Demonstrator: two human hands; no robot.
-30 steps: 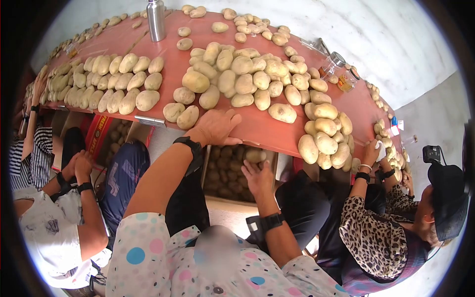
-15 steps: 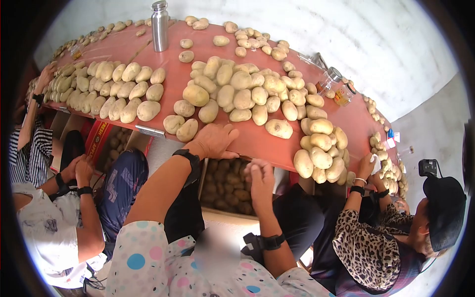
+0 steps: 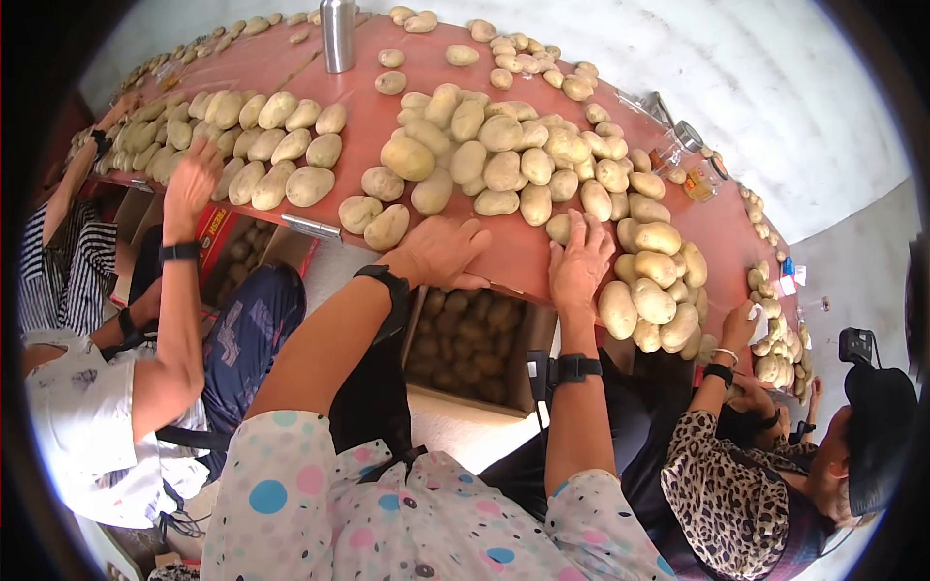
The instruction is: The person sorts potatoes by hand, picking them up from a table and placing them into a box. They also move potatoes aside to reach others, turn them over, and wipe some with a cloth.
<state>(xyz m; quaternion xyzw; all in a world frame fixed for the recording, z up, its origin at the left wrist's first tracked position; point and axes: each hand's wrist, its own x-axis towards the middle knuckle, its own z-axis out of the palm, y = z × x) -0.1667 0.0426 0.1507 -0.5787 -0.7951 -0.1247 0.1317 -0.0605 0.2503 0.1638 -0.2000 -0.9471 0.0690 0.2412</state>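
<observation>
My left hand (image 3: pixel 441 254) lies on the front edge of the red table (image 3: pixel 513 259), fingers stretched out and holding nothing. Just behind the edge, my right hand (image 3: pixel 581 263) has its fingers over a single potato (image 3: pixel 559 229), which is mostly hidden under them. A large heap of potatoes (image 3: pixel 502 167) lies behind both hands. To the right of my right hand, more potatoes (image 3: pixel 654 302) are piled at the table edge. Under the tabletop, below my hands, stands an open box (image 3: pixel 528 363) with many potatoes inside.
Rows of potatoes (image 3: pixel 262 145) line the table at left, near a co-worker's raised hand (image 3: pixel 197 174). A steel bottle (image 3: pixel 337 39) and glass jars (image 3: pixel 678 145) stand farther back. At right, another co-worker's hand (image 3: pixel 741 324) holds something white. A red box (image 3: pixel 221 232) sits below left.
My right hand has moved up from above the box onto the potato at the table edge. My left hand stays put. The left co-worker's hand has risen to the potato rows. The view has shifted slightly.
</observation>
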